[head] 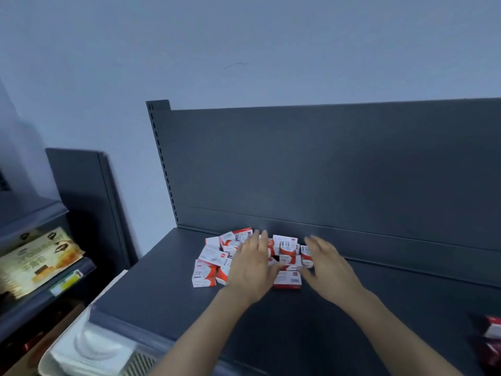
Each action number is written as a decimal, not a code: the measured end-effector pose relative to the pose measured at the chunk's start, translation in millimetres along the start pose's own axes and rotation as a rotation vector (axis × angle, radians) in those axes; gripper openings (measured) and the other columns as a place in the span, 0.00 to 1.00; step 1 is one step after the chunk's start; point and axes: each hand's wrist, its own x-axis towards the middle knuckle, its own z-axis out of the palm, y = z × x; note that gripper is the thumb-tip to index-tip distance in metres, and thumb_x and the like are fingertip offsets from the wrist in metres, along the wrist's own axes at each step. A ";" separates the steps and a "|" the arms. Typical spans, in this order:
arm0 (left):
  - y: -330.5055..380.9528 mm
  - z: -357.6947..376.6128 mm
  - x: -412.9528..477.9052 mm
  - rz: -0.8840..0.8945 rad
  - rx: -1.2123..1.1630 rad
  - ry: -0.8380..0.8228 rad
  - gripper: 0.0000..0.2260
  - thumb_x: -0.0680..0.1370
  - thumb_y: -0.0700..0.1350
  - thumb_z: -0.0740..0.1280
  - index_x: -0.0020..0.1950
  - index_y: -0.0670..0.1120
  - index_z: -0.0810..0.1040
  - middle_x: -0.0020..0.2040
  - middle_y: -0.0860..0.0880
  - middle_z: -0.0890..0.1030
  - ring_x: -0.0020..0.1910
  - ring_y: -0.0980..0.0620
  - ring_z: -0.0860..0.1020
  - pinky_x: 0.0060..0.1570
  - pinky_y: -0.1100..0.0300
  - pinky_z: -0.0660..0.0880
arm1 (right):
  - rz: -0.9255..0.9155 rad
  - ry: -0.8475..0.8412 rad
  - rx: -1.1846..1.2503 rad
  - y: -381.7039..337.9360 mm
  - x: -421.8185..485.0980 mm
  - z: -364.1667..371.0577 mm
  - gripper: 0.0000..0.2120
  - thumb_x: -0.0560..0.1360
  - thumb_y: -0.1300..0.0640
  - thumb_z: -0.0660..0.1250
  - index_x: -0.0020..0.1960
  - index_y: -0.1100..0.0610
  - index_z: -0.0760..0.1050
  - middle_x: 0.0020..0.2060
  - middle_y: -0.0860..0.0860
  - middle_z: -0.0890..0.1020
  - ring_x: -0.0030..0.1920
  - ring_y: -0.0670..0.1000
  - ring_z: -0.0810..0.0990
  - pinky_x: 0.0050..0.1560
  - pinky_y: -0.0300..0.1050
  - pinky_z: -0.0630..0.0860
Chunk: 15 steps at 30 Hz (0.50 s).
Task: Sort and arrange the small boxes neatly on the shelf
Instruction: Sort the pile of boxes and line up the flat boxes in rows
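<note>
I see a loose pile of small red-and-white boxes (244,256) on the dark shelf (168,294), close to the back panel (325,164), at about 12 o'clock from me. My left hand (250,267) lies flat over the middle of the pile, fingers spread, gripping nothing. My right hand (329,264) is open at the 3 o'clock edge, beside one flat box (288,280). The boxes lean at many angles. I think a fast sweep could knock some toward the front edge at 6 o'clock, or crush a leaning one.
</note>
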 end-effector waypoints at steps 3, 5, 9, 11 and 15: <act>-60.3 -3.8 2.4 -0.040 0.022 -0.032 0.30 0.78 0.59 0.56 0.74 0.44 0.55 0.73 0.46 0.62 0.72 0.48 0.61 0.72 0.57 0.58 | -0.035 -0.057 -0.008 -39.4 21.9 29.4 0.28 0.78 0.50 0.60 0.73 0.56 0.56 0.72 0.51 0.64 0.71 0.51 0.62 0.69 0.43 0.61; -92.5 -4.3 1.8 -0.058 0.052 -0.072 0.29 0.78 0.58 0.57 0.73 0.44 0.59 0.70 0.47 0.67 0.69 0.49 0.65 0.69 0.58 0.61 | -0.067 -0.084 0.003 -61.9 31.8 47.7 0.27 0.77 0.50 0.62 0.73 0.56 0.59 0.69 0.51 0.67 0.69 0.51 0.64 0.68 0.42 0.62; -135.8 -0.8 -1.9 -0.097 0.053 -0.150 0.26 0.75 0.60 0.62 0.67 0.45 0.68 0.64 0.49 0.72 0.64 0.50 0.69 0.61 0.58 0.68 | -0.131 -0.118 0.007 -100.1 46.9 78.7 0.25 0.76 0.48 0.63 0.69 0.56 0.64 0.66 0.51 0.71 0.66 0.51 0.67 0.67 0.44 0.65; -147.8 3.2 -3.6 -0.100 0.029 -0.173 0.25 0.73 0.61 0.65 0.63 0.46 0.71 0.62 0.49 0.73 0.62 0.50 0.69 0.58 0.59 0.69 | -0.136 -0.134 0.002 -114.3 55.4 90.7 0.26 0.75 0.46 0.64 0.68 0.57 0.65 0.64 0.52 0.72 0.64 0.52 0.69 0.65 0.45 0.67; -156.4 10.3 -5.0 -0.038 0.008 -0.207 0.24 0.73 0.57 0.66 0.65 0.47 0.69 0.64 0.51 0.71 0.63 0.52 0.68 0.58 0.62 0.67 | -0.106 -0.197 -0.063 -128.8 68.9 106.3 0.27 0.73 0.49 0.66 0.68 0.60 0.64 0.65 0.55 0.70 0.63 0.55 0.68 0.63 0.48 0.68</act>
